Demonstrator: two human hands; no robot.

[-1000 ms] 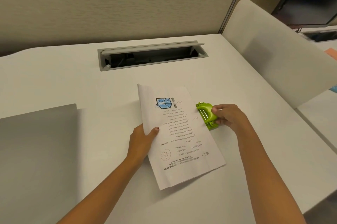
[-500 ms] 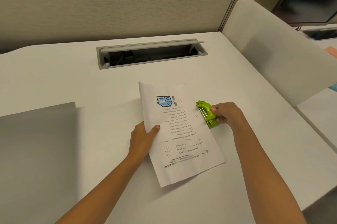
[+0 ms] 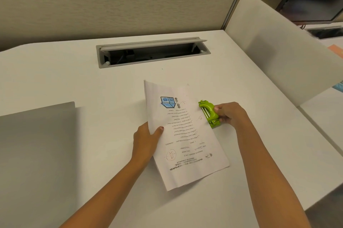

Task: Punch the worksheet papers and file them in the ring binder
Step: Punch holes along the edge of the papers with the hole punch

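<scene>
Both forearms reach up from the bottom of the frame over the white desk (image 3: 74, 82). The left hand (image 3: 146, 142), at centre, has a pinching grip on the left edge of the worksheet papers (image 3: 185, 134), thumb on top and fingers out of sight beneath. Right of centre, the right hand (image 3: 230, 114) curls its fingers round the green hole punch (image 3: 208, 113), whose mouth sits against the papers' right edge.
</scene>
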